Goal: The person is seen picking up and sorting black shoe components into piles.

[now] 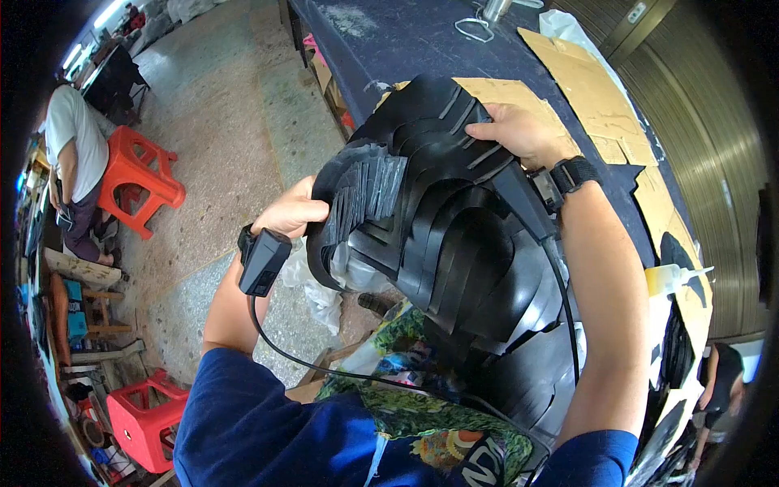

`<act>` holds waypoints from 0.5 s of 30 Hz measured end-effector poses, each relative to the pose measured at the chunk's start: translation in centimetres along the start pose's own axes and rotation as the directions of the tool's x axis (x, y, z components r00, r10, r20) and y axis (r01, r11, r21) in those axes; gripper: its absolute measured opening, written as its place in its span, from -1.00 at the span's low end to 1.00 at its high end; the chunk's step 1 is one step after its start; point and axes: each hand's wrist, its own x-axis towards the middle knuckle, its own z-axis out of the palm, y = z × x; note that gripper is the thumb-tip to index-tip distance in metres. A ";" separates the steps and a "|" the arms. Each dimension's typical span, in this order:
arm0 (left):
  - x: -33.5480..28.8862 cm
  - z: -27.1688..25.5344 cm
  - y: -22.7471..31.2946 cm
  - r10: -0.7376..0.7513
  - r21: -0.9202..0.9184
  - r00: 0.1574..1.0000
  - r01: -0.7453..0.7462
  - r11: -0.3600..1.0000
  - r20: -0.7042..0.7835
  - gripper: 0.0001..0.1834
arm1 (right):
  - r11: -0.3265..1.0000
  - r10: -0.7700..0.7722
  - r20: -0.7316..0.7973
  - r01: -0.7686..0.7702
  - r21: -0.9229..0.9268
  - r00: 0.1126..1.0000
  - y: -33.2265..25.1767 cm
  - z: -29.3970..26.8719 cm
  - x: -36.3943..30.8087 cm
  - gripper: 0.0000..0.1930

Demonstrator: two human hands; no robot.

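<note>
Both my hands hold a big bundle of black strips [442, 219], thin flat bands looped over each other in front of my chest. My left hand [290, 213] grips the bundle's left side, where several short strip ends fan out. My right hand [521, 131] clasps the bundle's top right, fingers curled over the bands. A black device [262, 261] with a cable is strapped at my left wrist, and a black band [573, 174] sits on my right wrist. The lower part of the bundle hangs down over my lap.
A dark blue table [422, 40] with brown cardboard sheets [592, 97] lies ahead. A squeeze bottle [672, 278] stands at its right. Red plastic stools [138, 174] are on the concrete floor at left, beside a seated person in white [73, 138]. Another person [718, 390] is at right.
</note>
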 end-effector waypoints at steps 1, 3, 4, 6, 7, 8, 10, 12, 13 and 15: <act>-0.1 0.1 -0.1 0.040 -0.006 0.999 -0.040 0.999 0.009 -0.22 | 0.998 -0.032 0.011 0.031 0.053 0.999 0.2 -0.1 -0.1 -0.68; -0.3 0.3 0.0 0.077 -0.011 0.997 -0.076 0.997 0.024 -0.24 | 0.992 -0.061 0.016 0.059 0.111 0.998 0.3 -0.2 -0.4 -0.67; -0.5 0.5 0.2 0.094 -0.021 0.995 -0.093 0.995 0.030 -0.26 | 0.996 -0.071 -0.003 0.071 0.052 0.997 0.3 -0.4 -0.5 -0.67; -1.0 0.6 0.3 0.118 -0.064 0.992 -0.116 0.991 0.035 -0.31 | 0.997 -0.073 -0.016 0.073 -0.006 0.997 -0.3 -0.3 -1.2 -0.67; -1.2 0.8 0.5 0.112 -0.067 0.993 -0.109 0.992 0.039 -0.31 | 0.993 -0.101 -0.017 0.100 -0.068 0.995 -1.4 -0.1 -2.0 -0.68; -1.6 1.0 0.9 0.089 -0.037 0.996 -0.089 0.995 0.000 -0.33 | 0.983 -0.130 -0.015 0.127 -0.129 0.991 -1.9 0.0 -2.6 -0.69; -1.6 1.3 1.4 0.108 -0.035 0.994 -0.107 0.994 0.009 -0.34 | 0.948 -0.238 -0.051 0.220 -0.232 0.970 -1.1 -0.9 -2.4 -0.68; -2.0 1.4 1.6 0.100 0.000 0.995 -0.100 0.995 -0.023 -0.34 | 0.957 -0.242 -0.055 0.229 -0.181 0.969 -1.6 -0.7 -3.0 -0.69; -2.3 1.5 1.8 0.097 0.035 0.993 -0.095 0.995 -0.061 -0.34 | 0.957 -0.242 -0.054 0.229 -0.177 0.969 -2.3 -0.5 -3.4 -0.69; -2.9 2.0 2.2 0.117 0.013 0.992 -0.117 0.993 -0.047 -0.33 | 0.990 -0.142 -0.007 0.142 -0.011 0.990 -2.9 -0.4 -4.2 -0.74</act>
